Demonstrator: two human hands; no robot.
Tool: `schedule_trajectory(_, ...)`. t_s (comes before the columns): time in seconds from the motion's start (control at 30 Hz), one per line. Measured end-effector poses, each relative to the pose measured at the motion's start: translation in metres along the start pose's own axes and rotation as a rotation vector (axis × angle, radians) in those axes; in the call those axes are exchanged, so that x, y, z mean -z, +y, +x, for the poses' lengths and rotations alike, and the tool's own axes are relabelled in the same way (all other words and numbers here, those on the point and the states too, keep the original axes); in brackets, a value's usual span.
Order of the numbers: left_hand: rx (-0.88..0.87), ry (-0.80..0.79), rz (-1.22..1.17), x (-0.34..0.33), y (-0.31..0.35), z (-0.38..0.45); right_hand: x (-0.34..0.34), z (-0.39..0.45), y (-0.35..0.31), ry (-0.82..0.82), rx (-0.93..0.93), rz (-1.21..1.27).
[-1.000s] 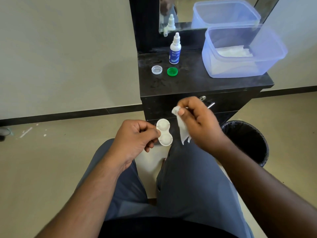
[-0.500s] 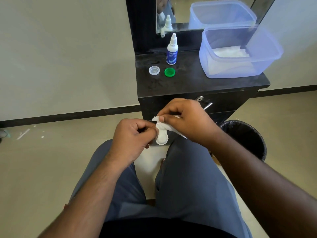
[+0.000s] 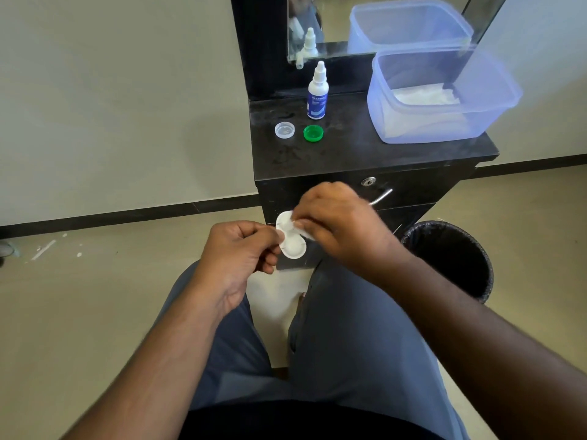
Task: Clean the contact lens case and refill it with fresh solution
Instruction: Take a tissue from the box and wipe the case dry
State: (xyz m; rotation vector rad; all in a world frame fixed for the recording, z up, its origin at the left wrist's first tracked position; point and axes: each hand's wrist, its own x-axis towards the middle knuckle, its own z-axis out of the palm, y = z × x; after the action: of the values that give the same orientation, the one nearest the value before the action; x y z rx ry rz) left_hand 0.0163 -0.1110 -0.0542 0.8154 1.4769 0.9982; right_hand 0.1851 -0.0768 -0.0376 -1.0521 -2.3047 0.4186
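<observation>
A: Item one, far left of the holdings?

B: Left hand [image 3: 241, 252] — grip clamped on the left edge of the white lens case [image 3: 290, 238], held in the air above the lap, in front of the desk [image 3: 365, 154]. Both wells face up; the near well is clear to see, the far one partly covered.

A: Next, on the desk top?

B: Clear cap [image 3: 284, 130], lying flat near the left front of the top. Just beside it to the right, green cap [image 3: 313, 133], also flat, the two apart. Behind the green cap, solution bottle [image 3: 317, 93] — upright, white with a blue label, nozzle on.

A: And the other hand?

B: Right hand [image 3: 340, 227], grip closed on a white tissue [image 3: 305, 232], fingertips [image 3: 298, 222] pressing it into the far well of the case. Only a small fold of tissue shows under the fingers.

A: Further right?

B: Plastic tub [image 3: 444, 96], translucent blue, open, at the right end of the desk, with white tissues inside. Mirror [image 3: 333, 23] behind, showing the bottle and tub reflected. On the floor below and right of the desk, black bin [image 3: 451, 258], near the person's right forearm.
</observation>
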Motion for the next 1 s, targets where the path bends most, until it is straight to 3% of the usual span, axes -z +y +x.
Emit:
schedule_trajectory(0.1,0.049,-0.080,0.036,-0.002,0.004,-0.002,-0.010,0.002,0.001,-0.067,0.222,-0.145)
schedule_trajectory(0.33,0.087,-0.058,-0.069,0.007,0.009,-0.003,0.001,-0.007,0.015,-0.146,0.349,-0.258)
schedule_trajectory(0.43,0.078,-0.041,-0.103,0.015,0.012,-0.002,0.004,-0.011,0.024,-0.105,0.217,-0.282)
schedule_trajectory(0.53,0.062,-0.007,-0.058,0.016,0.013,-0.001,0.007,-0.010,0.015,0.025,-0.035,-0.008)
schedule_trajectory(0.6,0.058,-0.006,-0.030,0.014,0.012,-0.001,0.007,-0.008,0.005,0.027,-0.113,0.143)
schedule_trajectory(0.77,0.010,-0.026,-0.034,0.007,0.013,-0.004,-0.003,-0.014,-0.001,-0.058,-0.173,0.256)
schedule_trajectory(1.0,0.060,0.008,-0.207,0.009,0.015,-0.003,-0.016,-0.029,-0.005,0.152,-0.071,0.194)
